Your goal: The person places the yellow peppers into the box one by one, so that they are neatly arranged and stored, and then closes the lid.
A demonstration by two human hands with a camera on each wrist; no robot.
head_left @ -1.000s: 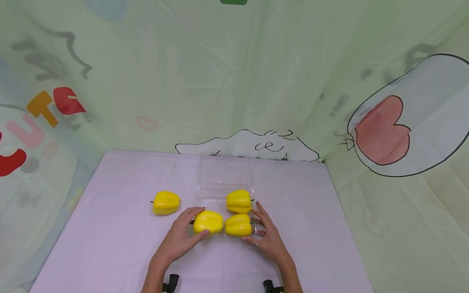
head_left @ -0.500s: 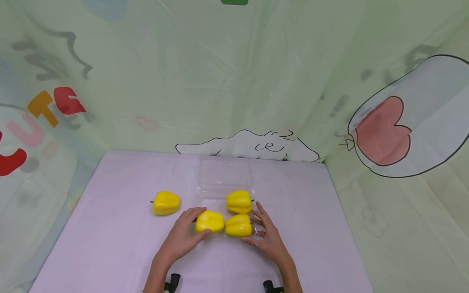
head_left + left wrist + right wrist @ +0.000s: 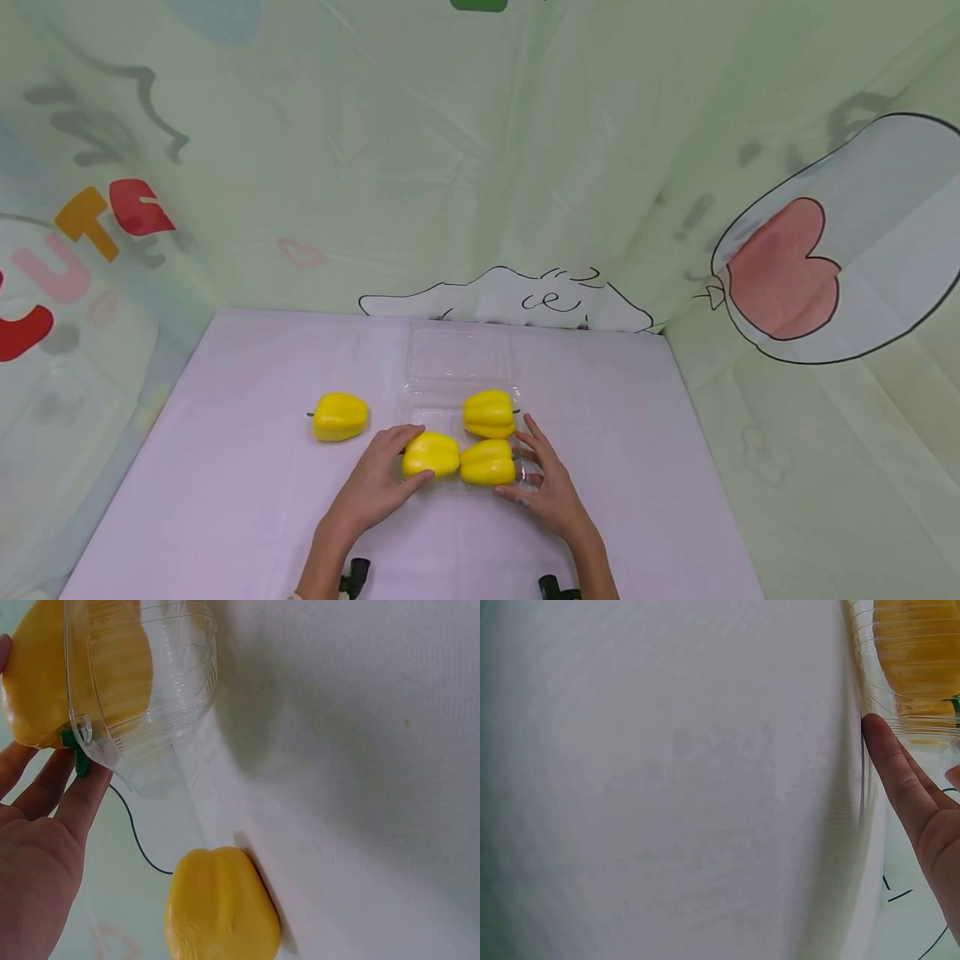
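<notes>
My left hand (image 3: 375,479) holds a yellow bell pepper (image 3: 431,455) between thumb and fingers at the front left of a clear plastic clamshell container (image 3: 427,408). In the left wrist view, its green stem (image 3: 81,759) is by the fingers, and the container's wall (image 3: 184,667) is beside it. Two more yellow bell peppers lie in the container's right half, a front one (image 3: 487,462) and a back one (image 3: 489,414). My right hand (image 3: 551,487) touches the container's right side with spread, fairly straight fingers; the right wrist view shows a fingertip (image 3: 877,731) against the wall.
One loose yellow bell pepper (image 3: 341,417) lies on the pale cloth-covered table (image 3: 247,467), left of the container. The container's lid (image 3: 461,350) lies folded back towards the rear. Printed curtains (image 3: 420,167) hang behind and at both sides.
My left hand has moved slightly to the right with its bell pepper, which now sits close against the front right pepper. My right hand has stayed in place.
</notes>
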